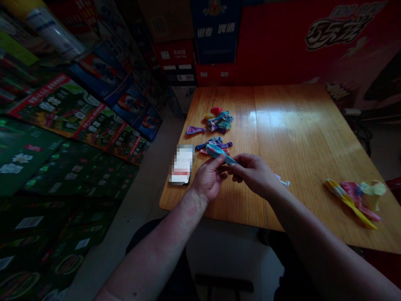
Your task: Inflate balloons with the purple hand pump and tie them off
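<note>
Both hands meet over the near left part of a wooden table [297, 138]. My left hand [208, 177] and my right hand [253, 173] pinch a limp light-blue printed balloon [217, 152] between their fingertips; its body points away toward the left. Just beyond it lie a few uninflated balloons [216, 144]. Farther back sits a small heap of coloured balloons [219, 119] and a single purple balloon [194, 130]. A small white object [283, 182] shows beside my right wrist.
A phone [181, 164] lies near the table's left edge. At the near right edge rests a bunch of yellow, pink and pale balloons [357, 194]. Stacked printed cartons [72, 125] line the left side, and more boxes [216, 37] stand behind the table.
</note>
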A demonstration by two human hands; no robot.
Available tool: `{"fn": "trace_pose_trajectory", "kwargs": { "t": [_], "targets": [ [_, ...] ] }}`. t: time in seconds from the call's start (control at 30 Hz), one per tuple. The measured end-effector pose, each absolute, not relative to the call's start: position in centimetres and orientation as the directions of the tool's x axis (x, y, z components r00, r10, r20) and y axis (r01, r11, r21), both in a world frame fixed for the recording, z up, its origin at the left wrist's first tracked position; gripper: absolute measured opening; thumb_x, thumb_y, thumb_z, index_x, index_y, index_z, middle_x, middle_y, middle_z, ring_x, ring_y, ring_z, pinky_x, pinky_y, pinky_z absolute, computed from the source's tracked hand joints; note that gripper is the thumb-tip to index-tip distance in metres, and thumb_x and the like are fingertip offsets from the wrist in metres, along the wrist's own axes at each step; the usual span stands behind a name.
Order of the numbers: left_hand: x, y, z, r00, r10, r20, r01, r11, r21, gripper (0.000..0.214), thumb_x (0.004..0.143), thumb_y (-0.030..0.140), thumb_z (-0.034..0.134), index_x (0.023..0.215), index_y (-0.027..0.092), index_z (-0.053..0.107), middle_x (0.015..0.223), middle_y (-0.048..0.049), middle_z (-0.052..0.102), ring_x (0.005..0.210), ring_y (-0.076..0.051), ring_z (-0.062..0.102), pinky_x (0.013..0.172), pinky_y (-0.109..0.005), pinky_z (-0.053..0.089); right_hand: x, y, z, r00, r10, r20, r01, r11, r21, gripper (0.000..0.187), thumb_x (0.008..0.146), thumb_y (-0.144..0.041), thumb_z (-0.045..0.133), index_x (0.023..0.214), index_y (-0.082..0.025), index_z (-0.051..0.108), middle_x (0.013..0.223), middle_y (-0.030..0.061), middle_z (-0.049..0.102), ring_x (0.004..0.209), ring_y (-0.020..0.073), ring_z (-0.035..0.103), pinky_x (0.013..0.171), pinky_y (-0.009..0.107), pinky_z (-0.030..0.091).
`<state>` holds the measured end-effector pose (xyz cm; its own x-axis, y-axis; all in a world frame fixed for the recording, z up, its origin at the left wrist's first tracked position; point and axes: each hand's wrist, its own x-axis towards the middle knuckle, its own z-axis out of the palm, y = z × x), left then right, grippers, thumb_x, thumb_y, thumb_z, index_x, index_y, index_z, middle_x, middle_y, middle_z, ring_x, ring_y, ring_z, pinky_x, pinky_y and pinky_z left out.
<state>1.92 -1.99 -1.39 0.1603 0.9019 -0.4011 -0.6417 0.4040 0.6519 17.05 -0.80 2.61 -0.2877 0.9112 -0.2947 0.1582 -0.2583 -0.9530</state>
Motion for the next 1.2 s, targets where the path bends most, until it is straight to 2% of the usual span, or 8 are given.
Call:
{"fn": "trace_pose_trajectory", "kwargs": {
  "t": [0.17,0.3,0.47,0.57,0.7,0.8,0.93,1.2],
  "targets": [
    [2.1,-2.2,-1.0,0.144,0.915,-0.378,-0.621,0.381,0.685,0.023,0.081,0.035,0.089,0.094,0.019,0.079,0.085,-0.0008,0.072,0.073,-0.012,0.061,0.068,-0.026,0.042,17.3,-0.8,2.7,-0.312,0.909,-0.278,0.177,-0.232,-0.956,0.025,0.091,-0.041,0.069,0.082,-0.018,0.068,0.075,0.0043,0.072,0.060,0.0123,0.060,0.057,0.026,0.047],
    [1.8,-1.7,-0.7,0.090,0.899,-0.430,-0.682,0.370,0.631,0.028,0.074,0.028,0.095,0.092,0.017,0.077,0.080,0.0015,0.072,0.062,-0.007,0.059,0.057,-0.020,0.039,18.5,-0.5,2.7,-0.260,0.945,-0.198,0.415,-0.076,-0.906,0.021,0.093,-0.038,0.066,0.090,-0.018,0.073,0.080,0.0060,0.073,0.069,0.0168,0.065,0.064,0.029,0.048],
    [1.2,-1.3,-0.3,0.077,0.871,-0.484,-0.707,0.391,0.590,0.019,0.083,0.023,0.089,0.092,0.016,0.074,0.083,-0.0022,0.077,0.067,-0.012,0.071,0.059,-0.021,0.052,21.3,0.1,2.2,-0.148,0.989,0.016,0.801,0.129,-0.585,0.026,0.093,-0.035,0.067,0.107,-0.016,0.077,0.102,0.0145,0.077,0.088,0.0258,0.069,0.075,0.036,0.048],
    [1.1,-1.3,-0.3,0.070,0.871,-0.487,-0.733,0.376,0.566,0.012,0.087,0.018,0.084,0.090,0.015,0.072,0.084,-0.0034,0.077,0.072,-0.014,0.074,0.067,-0.024,0.059,22.9,0.0,1.6,-0.240,0.971,-0.005,0.893,0.219,-0.394,0.032,0.092,-0.037,0.069,0.113,-0.014,0.077,0.108,0.0181,0.075,0.094,0.0299,0.069,0.077,0.037,0.047],
    [1.1,-1.3,-0.2,0.100,0.876,-0.472,-0.734,0.385,0.559,0.015,0.083,0.007,0.082,0.090,0.016,0.072,0.086,-0.0014,0.077,0.074,-0.011,0.073,0.070,-0.022,0.060,23.9,-0.1,0.5,-0.266,0.958,-0.103,0.929,0.227,-0.291,0.027,0.096,-0.039,0.065,0.100,-0.015,0.077,0.095,0.0161,0.071,0.079,0.0251,0.064,0.067,0.033,0.039],
    [1.1,-1.3,-0.3,0.126,0.867,-0.482,-0.680,0.429,0.594,0.022,0.077,0.007,0.085,0.095,0.016,0.075,0.088,-0.0003,0.077,0.069,-0.007,0.069,0.064,-0.018,0.053,24.2,0.0,0.1,-0.243,0.961,-0.134,0.937,0.197,-0.289,0.030,0.099,-0.040,0.059,0.095,-0.015,0.075,0.092,0.0153,0.069,0.072,0.0223,0.060,0.063,0.033,0.034],
    [1.0,-1.0,-0.9,0.053,0.878,-0.477,-0.660,0.389,0.642,0.025,0.074,0.012,0.089,0.095,0.018,0.076,0.093,0.0000,0.079,0.073,-0.007,0.069,0.061,-0.017,0.047,24.4,0.0,0.6,-0.227,0.968,-0.107,0.910,0.171,-0.379,0.029,0.098,-0.041,0.060,0.097,-0.016,0.074,0.093,0.0141,0.070,0.073,0.0215,0.059,0.064,0.033,0.035],
    [0.7,-0.2,-1.2,0.048,0.879,-0.475,-0.733,0.354,0.581,0.024,0.076,0.008,0.086,0.093,0.018,0.073,0.087,0.0007,0.078,0.068,-0.008,0.069,0.061,-0.019,0.050,23.9,-2.2,3.4,-0.298,0.948,-0.115,0.808,0.186,-0.558,0.028,0.095,-0.041,0.063,0.101,-0.017,0.076,0.089,0.0098,0.075,0.069,0.0191,0.060,0.063,0.031,0.039]
  ]
}}
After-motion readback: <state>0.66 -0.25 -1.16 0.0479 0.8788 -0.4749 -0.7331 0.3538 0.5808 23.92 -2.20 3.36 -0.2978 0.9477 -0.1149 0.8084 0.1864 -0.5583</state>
